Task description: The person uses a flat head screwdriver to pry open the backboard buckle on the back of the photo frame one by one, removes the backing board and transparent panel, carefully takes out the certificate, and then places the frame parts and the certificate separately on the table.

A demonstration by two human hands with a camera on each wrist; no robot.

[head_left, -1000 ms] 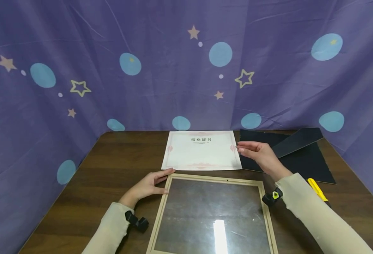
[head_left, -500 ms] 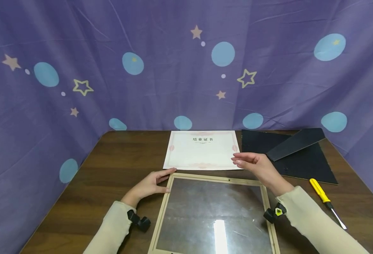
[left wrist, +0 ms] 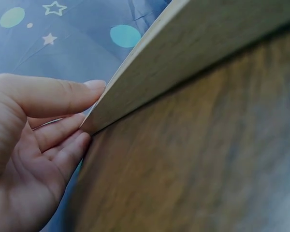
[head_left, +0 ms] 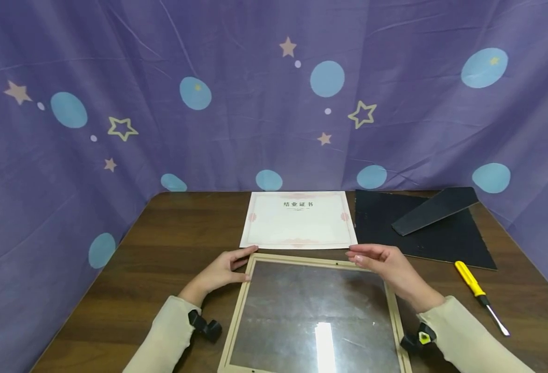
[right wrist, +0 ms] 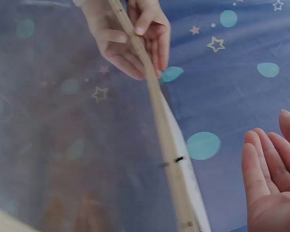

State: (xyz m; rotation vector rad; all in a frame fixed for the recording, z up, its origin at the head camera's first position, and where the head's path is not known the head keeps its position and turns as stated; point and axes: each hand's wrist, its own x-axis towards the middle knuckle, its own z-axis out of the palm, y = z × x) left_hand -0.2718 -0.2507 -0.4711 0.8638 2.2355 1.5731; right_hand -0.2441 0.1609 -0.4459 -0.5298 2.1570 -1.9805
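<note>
A light wooden picture frame [head_left: 234,316] with a glass pane lies flat on the dark table in front of me. My left hand [head_left: 221,270] grips its far left corner; in the left wrist view the thumb [left wrist: 63,94] lies on the frame [left wrist: 193,53] and the fingers curl under it. My right hand [head_left: 382,260] hovers by the far right corner with its fingers straight. In the right wrist view its fingers [right wrist: 268,179] stand apart from the frame rail [right wrist: 164,135]. A white certificate [head_left: 298,221] lies just beyond the frame.
A black backing board [head_left: 441,241] with a black strip [head_left: 434,210] on it lies at the far right. Near the right edge is a yellow-handled screwdriver [head_left: 472,284]. Purple star-patterned cloth [head_left: 274,103] walls in the table on three sides.
My right hand has drawn back from the certificate's right edge to the frame's far right corner. The left hand has stayed on the far left corner.
</note>
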